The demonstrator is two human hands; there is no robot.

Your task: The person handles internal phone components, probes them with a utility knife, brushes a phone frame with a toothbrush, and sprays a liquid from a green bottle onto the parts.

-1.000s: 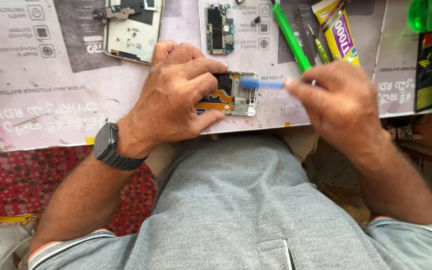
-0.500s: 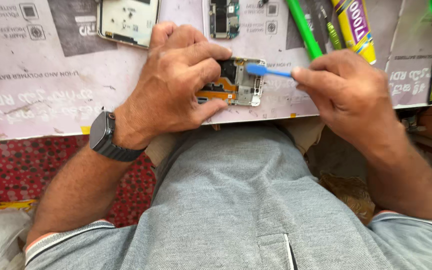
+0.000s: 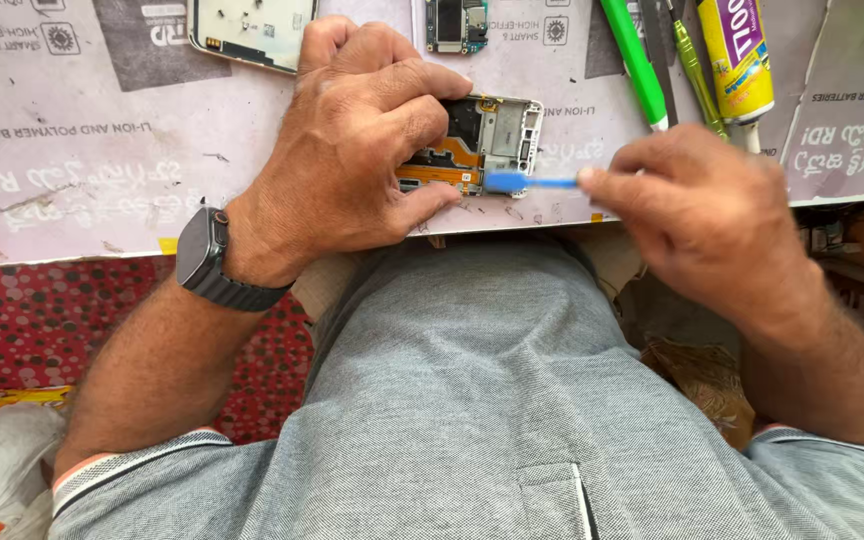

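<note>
My left hand (image 3: 352, 140) grips an opened phone frame (image 3: 497, 135) with bare orange and dark inner parts, pressing it down on the printed work mat (image 3: 102, 170). A dark watch (image 3: 207, 262) sits on that wrist. My right hand (image 3: 702, 210) pinches a thin blue plastic pry tool (image 3: 527, 181), held level, whose flat tip touches the lower edge of the phone frame next to my left thumb.
A white phone back panel (image 3: 247, 28) and a small circuit board (image 3: 457, 22) lie at the mat's far edge. Green-handled tools (image 3: 634, 60) and a yellow glue tube (image 3: 737, 55) lie to the right. Red dotted cloth (image 3: 42, 320) covers the lower left.
The view has shifted, so everything sits lower and closer. My right hand has drawn the blue tool down from the frame's upper right to its lower edge. My left hand keeps its grip.
</note>
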